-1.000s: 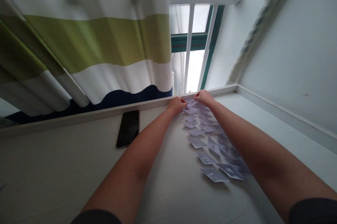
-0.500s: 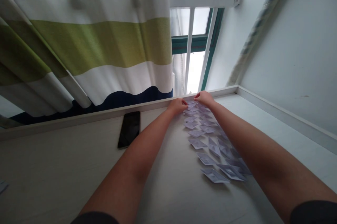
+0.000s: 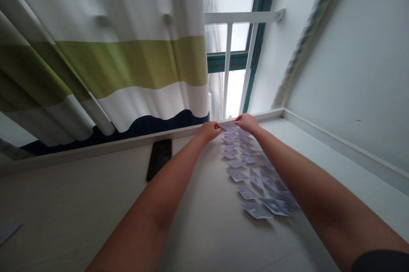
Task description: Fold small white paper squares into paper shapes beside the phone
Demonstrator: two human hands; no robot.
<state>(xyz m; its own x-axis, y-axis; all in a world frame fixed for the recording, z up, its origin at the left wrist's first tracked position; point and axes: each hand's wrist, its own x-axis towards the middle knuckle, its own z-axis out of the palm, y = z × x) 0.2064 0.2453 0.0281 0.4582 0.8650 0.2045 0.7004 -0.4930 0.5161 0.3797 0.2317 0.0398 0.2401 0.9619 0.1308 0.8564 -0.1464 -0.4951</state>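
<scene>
Paper boats [image 3: 255, 211] in rows on the counter [image 3: 204, 204]

The left hand [image 3: 210, 130] and right hand [image 3: 247, 122] are at the rows' far end, each grip pinched small; whether either holds a boat cannot be told. The right forearm [image 3: 306, 178] hides some boats. The left forearm [image 3: 166, 195] overlaps a phone [image 3: 159, 159]; a curtain [image 3: 137, 63] hangs beyond.

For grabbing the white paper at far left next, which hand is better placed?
Probably the left hand: it's nearer the white paper, which lies on that side. The right hand is farther off, with the left forearm between.
</scene>
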